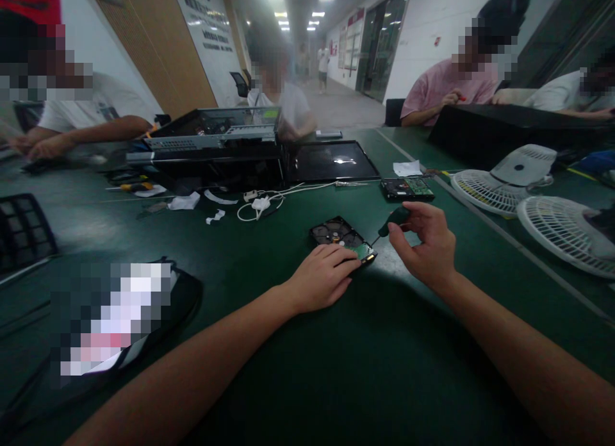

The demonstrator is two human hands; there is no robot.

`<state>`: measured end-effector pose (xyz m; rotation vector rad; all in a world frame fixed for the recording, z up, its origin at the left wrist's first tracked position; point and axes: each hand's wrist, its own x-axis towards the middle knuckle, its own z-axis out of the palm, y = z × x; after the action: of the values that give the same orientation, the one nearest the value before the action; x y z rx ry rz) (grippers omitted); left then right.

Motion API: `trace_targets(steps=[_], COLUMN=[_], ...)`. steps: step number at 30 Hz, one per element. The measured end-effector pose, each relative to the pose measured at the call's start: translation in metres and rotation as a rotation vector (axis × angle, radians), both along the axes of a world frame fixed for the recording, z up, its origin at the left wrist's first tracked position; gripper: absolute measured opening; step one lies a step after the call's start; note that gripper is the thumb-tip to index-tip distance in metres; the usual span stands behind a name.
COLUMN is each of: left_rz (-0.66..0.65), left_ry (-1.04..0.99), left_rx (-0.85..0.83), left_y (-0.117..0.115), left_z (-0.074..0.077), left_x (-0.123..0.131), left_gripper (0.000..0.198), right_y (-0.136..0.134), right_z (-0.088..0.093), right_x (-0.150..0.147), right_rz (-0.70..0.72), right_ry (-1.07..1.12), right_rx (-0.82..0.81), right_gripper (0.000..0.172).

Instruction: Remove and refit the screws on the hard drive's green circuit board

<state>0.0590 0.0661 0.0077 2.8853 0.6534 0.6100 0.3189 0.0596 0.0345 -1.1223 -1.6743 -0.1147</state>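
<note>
A hard drive point(331, 230) lies on the green table with its underside up, part of a green circuit board showing at its near right end. My left hand point(321, 276) holds it, fingers curled over its near edge and hiding some of the board. In my right hand point(427, 244) is a dark green screwdriver point(394, 220), pinched by the handle. Its thin shaft slants down to the board's right corner; whether the tip sits in a screw is too small to tell.
Behind lies a second hard drive point(407, 189). An opened computer case point(211, 157), a black panel point(331, 161) and a white cable point(245, 210) are farther back. White fan parts point(567, 234) lie at right, a dark pouch point(185, 292) at left. Other people sit around the table.
</note>
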Motion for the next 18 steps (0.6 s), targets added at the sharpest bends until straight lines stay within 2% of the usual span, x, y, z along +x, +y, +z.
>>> trace_targets(steps=[8,15,18], left_rz=[0.001,0.002,0.001], left_ry=[-0.012,-0.017,-0.015], left_rx=[0.01,0.004,-0.006], left_y=[0.0002,0.0005,0.0005], left_z=[-0.0022,-0.0033,-0.0032], left_x=[0.002,0.0017,0.0012], left_gripper=[0.042,0.042,0.043], right_y=[-0.0015,-0.0018,-0.003], right_z=[-0.001,-0.007,-0.0073], right_x=[-0.0008,-0.0033,-0.003], right_rz=[-0.036,0.11,0.044], right_ry=[0.017,0.054,0.02], right_rx=[0.007,0.017,0.035], right_gripper=[0.052,0.049,0.048])
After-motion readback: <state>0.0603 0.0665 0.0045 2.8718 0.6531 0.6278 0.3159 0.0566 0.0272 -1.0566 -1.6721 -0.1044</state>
